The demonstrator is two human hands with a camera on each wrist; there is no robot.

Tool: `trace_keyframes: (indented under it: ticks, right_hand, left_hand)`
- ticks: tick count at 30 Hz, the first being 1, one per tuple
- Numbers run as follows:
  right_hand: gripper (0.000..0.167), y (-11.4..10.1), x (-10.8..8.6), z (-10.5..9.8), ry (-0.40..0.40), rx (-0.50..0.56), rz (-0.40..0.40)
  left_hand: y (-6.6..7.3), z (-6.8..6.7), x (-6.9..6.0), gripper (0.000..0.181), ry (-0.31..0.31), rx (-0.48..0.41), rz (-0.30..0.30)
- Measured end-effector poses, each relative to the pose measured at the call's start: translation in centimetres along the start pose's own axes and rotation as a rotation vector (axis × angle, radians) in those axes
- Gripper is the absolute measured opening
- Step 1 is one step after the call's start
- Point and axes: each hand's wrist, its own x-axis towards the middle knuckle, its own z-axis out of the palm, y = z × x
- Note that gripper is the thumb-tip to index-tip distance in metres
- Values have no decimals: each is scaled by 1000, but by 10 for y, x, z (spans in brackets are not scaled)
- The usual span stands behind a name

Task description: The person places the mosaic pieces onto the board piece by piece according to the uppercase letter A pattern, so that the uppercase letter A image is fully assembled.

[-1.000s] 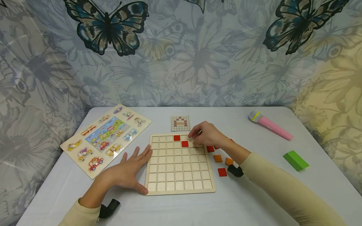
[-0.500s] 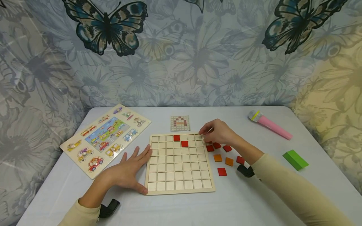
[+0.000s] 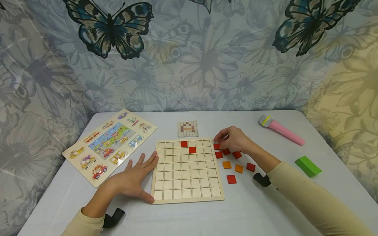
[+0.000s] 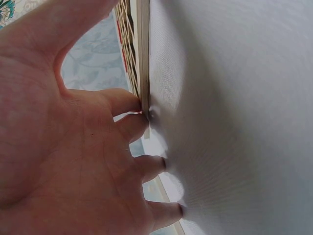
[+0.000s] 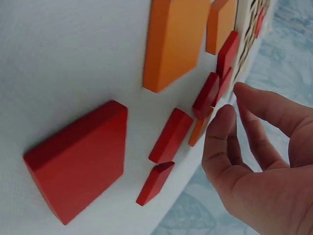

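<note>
My left hand (image 3: 131, 180) lies spread along the left side of the wooden grid board (image 3: 189, 177), thumb and fingertips touching its edge. In the left wrist view the fingers (image 4: 133, 126) meet the board's edge (image 4: 143, 58). Two red tiles (image 3: 184, 144) sit in the board's upper rows. Above the loose tiles right of the board is my right hand (image 3: 234, 139), its fingertips near a red tile (image 3: 217, 146). The right wrist view shows the hand (image 5: 264, 147) with bent fingers, thumb and forefinger apart and nothing between them, beside red tiles (image 5: 171, 134) and orange ones (image 5: 178, 41).
A small pattern card (image 3: 187, 128) lies behind the board. At the left is a wooden picture puzzle (image 3: 110, 144). A pink toy microphone (image 3: 282, 130) and a green block (image 3: 308, 166) lie on the right of the white table (image 3: 183, 219).
My right hand has moved right, from over the board's upper right part to over the loose tiles, uncovering several red ones. My left hand has stayed at the board's edge.
</note>
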Motion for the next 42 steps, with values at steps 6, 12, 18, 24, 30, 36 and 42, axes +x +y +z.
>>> trace_keyframes:
  ticks: [6, 12, 18, 24, 30, 36, 42]
  right_hand:
    - [26, 3, 1, 4, 9, -19, -8]
    - [23, 2, 3, 7, 23, -61, -2]
    - [23, 0, 4, 6, 9, -76, 9]
    - [25, 0, 5, 7, 3, -95, 18]
    - [26, 0, 7, 8, 12, -130, 16]
    - [27, -1, 6, 8, 15, -151, 15]
    - [27, -3, 4, 9, 25, -166, -6]
  left_hand:
    - [-1, 1, 0, 142, 3, 2, -1]
    - [0, 0, 0, 142, 4, -5, -1]
    - [-1, 0, 0, 142, 3, 1, 0]
    - [-1, 0, 0, 142, 3, 2, 1]
    - [-1, 1, 0, 141, 4, 8, 2]
    - [-1, 0, 0, 141, 6, 9, 4]
    - [-1, 1, 1, 141, 10, 8, 2]
